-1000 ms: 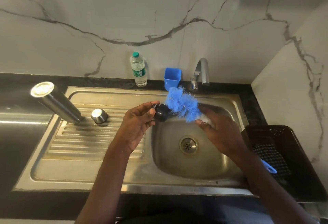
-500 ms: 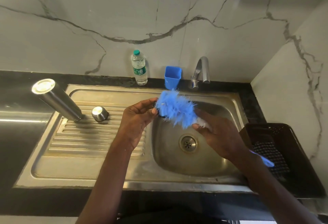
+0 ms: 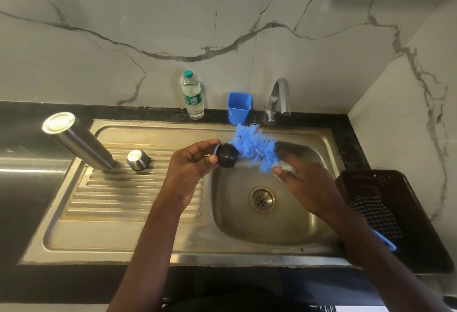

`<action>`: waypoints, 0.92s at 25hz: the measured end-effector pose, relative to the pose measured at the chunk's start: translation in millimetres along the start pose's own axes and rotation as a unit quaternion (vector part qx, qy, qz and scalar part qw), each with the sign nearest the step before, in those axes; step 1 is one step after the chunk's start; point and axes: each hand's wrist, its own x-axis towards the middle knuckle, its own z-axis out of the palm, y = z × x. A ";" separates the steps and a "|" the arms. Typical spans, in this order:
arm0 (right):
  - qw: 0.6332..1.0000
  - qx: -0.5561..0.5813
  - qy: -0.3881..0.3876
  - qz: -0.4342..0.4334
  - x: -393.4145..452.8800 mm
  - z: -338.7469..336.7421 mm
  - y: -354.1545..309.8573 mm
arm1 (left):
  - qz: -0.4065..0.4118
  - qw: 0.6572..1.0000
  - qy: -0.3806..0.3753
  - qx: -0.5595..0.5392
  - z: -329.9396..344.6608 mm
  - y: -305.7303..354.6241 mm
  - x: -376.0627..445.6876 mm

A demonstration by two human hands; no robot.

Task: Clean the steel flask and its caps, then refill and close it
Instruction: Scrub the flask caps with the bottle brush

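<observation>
Blue brush [image 3: 254, 148] bristles pressed the black cap [image 3: 227, 155] above the sink [image 3: 272, 212]. Left hand [image 3: 190, 165] fingers pinched the cap; right hand [image 3: 311, 188] fingers gripped the brush.

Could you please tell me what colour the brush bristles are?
The brush bristles are bright blue, seen in the head view.

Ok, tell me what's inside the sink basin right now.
The sink basin shows only its drain strainer and wet steel. The left hand with the black inner cap and the right hand with the blue bottle brush cover part of the basin.
</observation>
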 end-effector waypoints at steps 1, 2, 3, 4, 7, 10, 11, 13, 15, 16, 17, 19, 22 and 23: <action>1.000 0.011 0.009 0.002 0.6 -2.9 -0.5 | -0.002 1.000 0.001 -0.003 0.0 -1.2 -0.8; 1.000 0.028 0.013 -0.008 -0.7 -5.7 -1.9 | 0.000 1.000 0.001 -0.004 -0.3 -1.8 -0.8; 0.999 0.035 0.010 -0.026 -4.2 -7.2 -4.6 | 0.007 1.000 0.001 -0.002 -0.4 -1.6 -0.6; 0.999 0.030 0.000 -0.044 -8.3 -6.7 -7.4 | 0.016 1.000 0.003 0.003 -1.2 -1.1 -0.1; 1.000 -0.010 -0.023 -0.011 -6.2 -1.4 -1.6 | 0.032 0.999 0.005 0.020 -0.8 0.1 0.2; 0.998 0.054 -0.011 0.014 -5.3 -3.9 1.2 | 0.033 0.999 0.004 0.019 1.6 -0.4 -1.0; 0.997 0.073 -0.010 -0.008 -9.3 -5.7 -3.7 | 0.036 0.999 0.003 0.020 2.1 -0.3 -0.6; 0.998 0.042 -0.012 -0.048 -14.4 -3.7 -9.6 | 0.034 0.999 -0.002 0.006 2.3 0.7 0.4; 1.000 0.006 -0.002 -0.017 -10.1 1.0 -7.0 | 0.015 1.000 -0.014 -0.014 3.9 0.0 -0.6; 1.000 0.000 0.004 0.007 -7.9 2.4 -4.8 | 0.006 1.000 -0.014 -0.020 4.9 -1.1 -1.7; 1.000 0.003 0.019 0.019 -6.7 3.4 -3.9 | -0.003 1.000 -0.011 -0.025 6.5 -1.9 -2.5; 0.998 0.024 0.066 -0.006 -10.0 4.1 -10.3 | -0.019 0.999 0.000 -0.038 9.3 -1.8 -2.9; 0.988 -0.047 0.101 -0.102 -18.4 13.0 -16.2 | -0.034 0.998 0.016 -0.052 14.0 0.7 -2.3; 0.989 -0.063 0.080 -0.104 -20.2 16.8 -11.3 | -0.043 0.997 0.022 -0.062 15.3 1.2 -2.3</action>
